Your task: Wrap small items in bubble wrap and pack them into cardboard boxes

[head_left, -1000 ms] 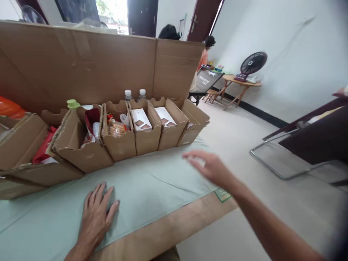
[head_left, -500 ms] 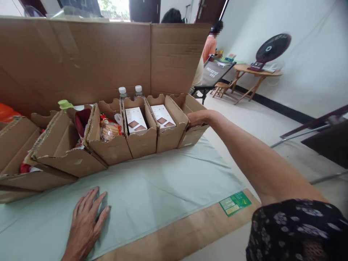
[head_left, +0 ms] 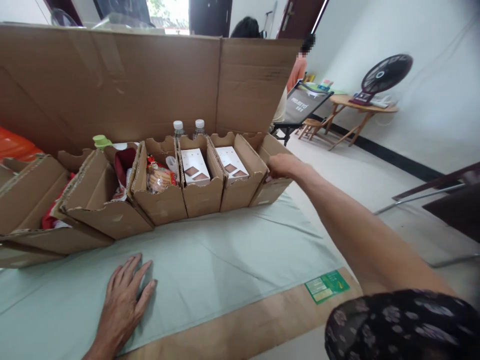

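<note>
My right hand (head_left: 282, 166) dips into the cardboard box (head_left: 272, 192) at the right end of the row. Its visible fingers are curled together, their tips partly behind the box edge, and what they hold, if anything, is hidden. My left hand (head_left: 122, 295) lies palm down on the pale green cloth (head_left: 210, 260), fingers spread, holding nothing. Beside the right hand's box stand two boxes, each with a white carton (head_left: 231, 162) (head_left: 195, 166) inside. Farther left, one box holds a packet of biscuits (head_left: 160, 177), and another holds a dark red item (head_left: 123, 167).
A tall cardboard panel (head_left: 157, 85) rises behind the boxes, with two white-capped bottles (head_left: 178, 127) before it. A green-capped item (head_left: 101, 141) and an orange object (head_left: 17, 145) are left. A green card (head_left: 327, 286) lies on the wooden table edge. A fan (head_left: 386, 75) stands beyond.
My right hand has come up slightly within the end box, its fingers now looking more curled. My left hand stays flat on the cloth. The whole view has shifted a little.
</note>
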A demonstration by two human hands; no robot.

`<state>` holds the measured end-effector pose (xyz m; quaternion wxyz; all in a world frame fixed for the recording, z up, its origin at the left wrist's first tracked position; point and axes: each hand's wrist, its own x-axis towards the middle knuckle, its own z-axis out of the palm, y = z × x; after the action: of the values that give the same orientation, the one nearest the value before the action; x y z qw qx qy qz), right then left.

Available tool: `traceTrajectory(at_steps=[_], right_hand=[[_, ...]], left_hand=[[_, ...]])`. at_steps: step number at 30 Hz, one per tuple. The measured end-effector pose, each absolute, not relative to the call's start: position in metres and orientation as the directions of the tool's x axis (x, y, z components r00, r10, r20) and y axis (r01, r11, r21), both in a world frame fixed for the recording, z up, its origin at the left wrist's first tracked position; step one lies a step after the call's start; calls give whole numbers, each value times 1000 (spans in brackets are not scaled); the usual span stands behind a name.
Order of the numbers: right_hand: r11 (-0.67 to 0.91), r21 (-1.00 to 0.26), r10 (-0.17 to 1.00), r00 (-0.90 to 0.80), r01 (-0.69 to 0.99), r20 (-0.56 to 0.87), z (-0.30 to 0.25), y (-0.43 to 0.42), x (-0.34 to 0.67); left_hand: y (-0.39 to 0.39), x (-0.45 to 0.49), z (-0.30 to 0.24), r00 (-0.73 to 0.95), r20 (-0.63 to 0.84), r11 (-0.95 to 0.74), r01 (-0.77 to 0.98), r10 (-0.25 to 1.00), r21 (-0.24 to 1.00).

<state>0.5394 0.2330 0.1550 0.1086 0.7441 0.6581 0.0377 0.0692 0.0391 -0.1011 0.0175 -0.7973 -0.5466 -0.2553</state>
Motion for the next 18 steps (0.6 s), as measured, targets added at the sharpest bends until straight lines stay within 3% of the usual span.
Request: traceTrajectory(at_steps=[2, 4, 5, 7, 9, 11, 12, 15, 18], right_hand=[[-219, 227, 976, 217, 949, 35, 187, 206, 543], [-282, 156, 938, 238, 947, 254, 214, 168, 544], [-224, 30, 890, 192, 974, 414, 221, 146, 542], [59, -206, 846, 61, 977, 530, 218, 106, 525], [358, -400, 873, -151, 843, 464, 194, 74, 492], [493, -540, 870, -390, 682, 301, 160, 56, 451], [539, -551, 828, -519, 636, 211, 145, 53, 432], [624, -497, 704, -710, 604, 21, 126, 68, 406], [508, -278, 858, -509, 815, 74, 148, 117, 426]], left_hand=[[41, 68, -102, 251, 441, -398, 873, 862, 282], [38, 73, -96, 196, 471, -379, 864, 860, 332], [35, 79, -89, 161, 482, -366, 854, 861, 369], [24, 97, -68, 92, 473, -343, 809, 876, 477], [12, 120, -41, 66, 417, -337, 709, 906, 619], [4, 140, -17, 85, 350, -333, 576, 933, 746], [4, 146, -9, 112, 322, -331, 523, 940, 786], [15, 143, -9, 240, 251, -340, 490, 938, 803], [32, 120, -29, 295, 251, -384, 609, 922, 694]])
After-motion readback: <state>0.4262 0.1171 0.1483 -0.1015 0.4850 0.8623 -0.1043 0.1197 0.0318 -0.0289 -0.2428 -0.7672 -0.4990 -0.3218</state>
